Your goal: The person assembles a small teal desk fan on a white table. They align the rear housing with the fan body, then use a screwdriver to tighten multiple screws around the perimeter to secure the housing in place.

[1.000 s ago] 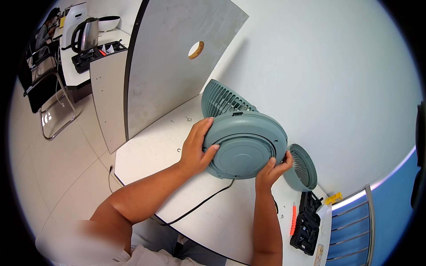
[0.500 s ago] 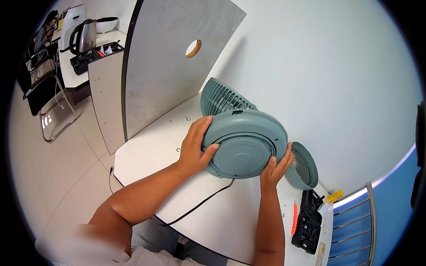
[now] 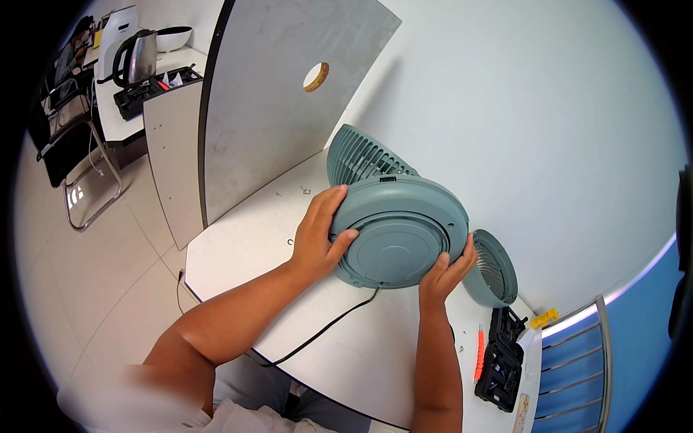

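Observation:
Between my two hands is the round grey-green base (image 3: pixel 395 249) of what looks like a fan, tipped so that its underside faces me. My left hand (image 3: pixel 317 234) grips its left rim, thumb on the underside. On the lower right rim my right hand (image 3: pixel 446 274) holds it the same way. Behind the base rises a slotted grey-green housing (image 3: pixel 364 157); whether the two are joined is hidden. A black cord (image 3: pixel 325 329) runs from the base's lower edge toward the table's front. Right of my right hand stands a round grey-green grille (image 3: pixel 494 270).
On the white table (image 3: pixel 238 254) lie small loose screws (image 3: pixel 306 191). A red-handled screwdriver (image 3: pixel 479 353) rests beside an open black tool case (image 3: pixel 501 361) at the right. A grey partition (image 3: pixel 271 108) stands at the left, a metal railing (image 3: pixel 605 361) at the right.
The base has shifted up very slightly and tilted a touch in my hands. My grip is the same on both sides.

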The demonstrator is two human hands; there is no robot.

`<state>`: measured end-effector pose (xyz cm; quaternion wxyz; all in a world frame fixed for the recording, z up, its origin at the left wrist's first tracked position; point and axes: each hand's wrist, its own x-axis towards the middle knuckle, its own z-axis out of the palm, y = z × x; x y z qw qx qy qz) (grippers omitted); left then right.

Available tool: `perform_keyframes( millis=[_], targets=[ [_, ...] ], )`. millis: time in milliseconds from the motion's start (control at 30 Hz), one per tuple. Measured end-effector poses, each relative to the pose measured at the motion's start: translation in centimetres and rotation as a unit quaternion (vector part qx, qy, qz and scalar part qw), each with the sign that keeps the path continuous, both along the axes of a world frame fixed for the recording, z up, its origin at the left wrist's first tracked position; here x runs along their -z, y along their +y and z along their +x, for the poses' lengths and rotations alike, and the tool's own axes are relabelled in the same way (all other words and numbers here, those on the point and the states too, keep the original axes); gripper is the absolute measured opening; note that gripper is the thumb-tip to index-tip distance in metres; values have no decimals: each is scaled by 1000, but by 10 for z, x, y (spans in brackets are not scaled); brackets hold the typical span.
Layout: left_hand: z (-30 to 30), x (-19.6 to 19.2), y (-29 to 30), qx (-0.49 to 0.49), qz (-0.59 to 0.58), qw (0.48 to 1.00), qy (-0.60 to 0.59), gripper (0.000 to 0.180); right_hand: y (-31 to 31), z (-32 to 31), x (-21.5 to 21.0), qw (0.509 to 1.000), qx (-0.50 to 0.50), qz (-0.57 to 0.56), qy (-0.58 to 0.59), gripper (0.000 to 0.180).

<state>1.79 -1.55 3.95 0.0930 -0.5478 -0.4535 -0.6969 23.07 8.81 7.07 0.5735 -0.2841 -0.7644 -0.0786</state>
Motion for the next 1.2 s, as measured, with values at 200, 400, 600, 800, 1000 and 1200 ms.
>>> perform_keyframes(
  millis=[200, 400, 600, 800, 1000, 1200],
  targets=[
    [2, -3, -1, -14, -11, 1000, -18, 58, -4, 0, -2, 999, -27, -33, 19, 55],
    [1, 0, 3, 11, -1, 999, -42, 58, 4, 21, -12, 972, -141, -186, 31, 64],
    [-1, 4, 6, 29, -24, 995, -88, 62, 0, 15, -18, 887, -281, -331, 155, 68],
    [-1, 3, 7, 29, -42, 994, -97, 69, 6, 16, -13, 884, -295, -332, 147, 68],
    [-1, 2, 9, 38, -35, 993, -103, 76, 4, 14, -17, 860, -349, -333, 168, 58],
    [-13, 8, 14, 71, -39, 987, -139, 77, -3, 10, -16, 886, -312, -307, 153, 56]
  ],
)
